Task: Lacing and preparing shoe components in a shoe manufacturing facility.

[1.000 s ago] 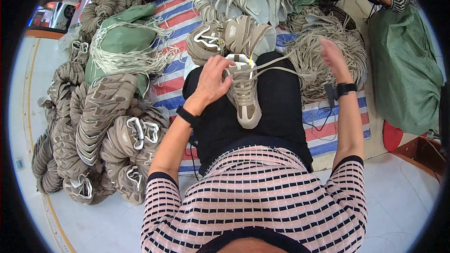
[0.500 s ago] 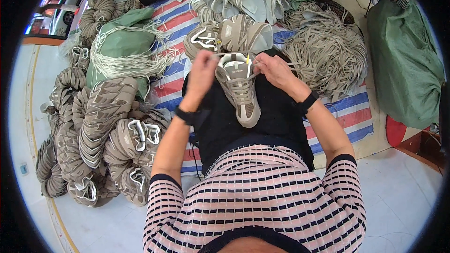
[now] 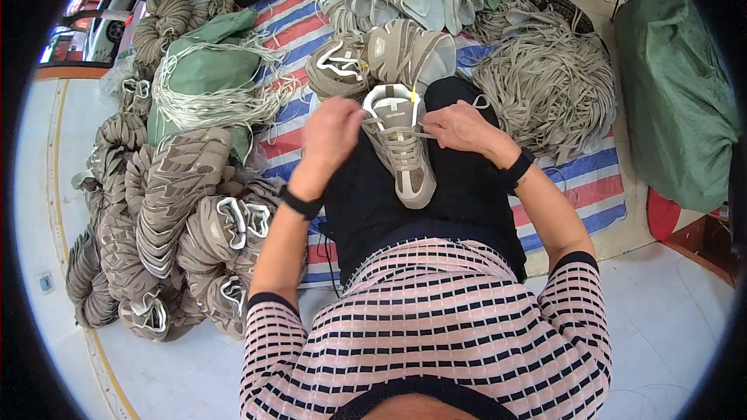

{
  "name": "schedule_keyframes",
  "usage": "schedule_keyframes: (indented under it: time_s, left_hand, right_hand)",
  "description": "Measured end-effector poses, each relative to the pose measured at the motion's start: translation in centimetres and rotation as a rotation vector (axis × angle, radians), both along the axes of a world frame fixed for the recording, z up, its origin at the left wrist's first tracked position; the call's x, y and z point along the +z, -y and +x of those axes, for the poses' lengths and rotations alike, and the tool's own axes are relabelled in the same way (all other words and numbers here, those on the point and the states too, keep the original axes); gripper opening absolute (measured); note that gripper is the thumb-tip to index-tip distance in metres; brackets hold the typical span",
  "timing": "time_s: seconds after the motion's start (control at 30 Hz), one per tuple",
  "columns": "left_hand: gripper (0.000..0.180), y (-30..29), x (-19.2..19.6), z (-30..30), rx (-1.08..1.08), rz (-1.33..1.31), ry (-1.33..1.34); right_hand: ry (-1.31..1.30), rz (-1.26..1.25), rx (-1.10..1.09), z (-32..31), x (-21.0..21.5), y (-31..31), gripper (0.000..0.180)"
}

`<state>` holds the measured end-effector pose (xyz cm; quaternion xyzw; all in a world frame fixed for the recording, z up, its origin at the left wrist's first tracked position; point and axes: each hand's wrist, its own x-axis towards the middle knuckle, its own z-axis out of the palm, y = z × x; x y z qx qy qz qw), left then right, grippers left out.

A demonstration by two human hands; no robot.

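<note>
My left hand (image 3: 333, 131) and right hand (image 3: 459, 126) each pinch a lace (image 3: 405, 134) end on the shoe (image 3: 403, 152) in my lap — best pulled evenly, kept flat.

Green sack (image 3: 675, 93): large, soft woven bag — stands at the far right, beside the striped mat (image 3: 591, 179).
Green bag (image 3: 204, 70): smaller, crumpled, lies upper left under a bundle of pale laces.
Tongue label (image 3: 398, 116): small white patch with dark print — on the beige shoe on the lap.
</note>
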<state>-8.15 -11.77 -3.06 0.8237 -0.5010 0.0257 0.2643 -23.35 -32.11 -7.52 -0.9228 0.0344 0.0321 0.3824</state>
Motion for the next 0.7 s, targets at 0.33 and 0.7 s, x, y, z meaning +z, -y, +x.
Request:
schedule_keyframes:
  time_s: [0.33, 0.7]
  left_hand:
    - [0.016, 5.8, -3.5, -1.9, -0.352, 0.203, 0.008]
    - [0.017, 5.9, -4.3, -1.0, -0.323, 0.251, -0.330]
  right_hand:
    - [-0.126, -0.043, 0.129, 2.1, -0.2, 0.9, 0.019]
    - [-0.012, -0.210, -0.072, 2.0, -0.4, 2.0, 0.022]
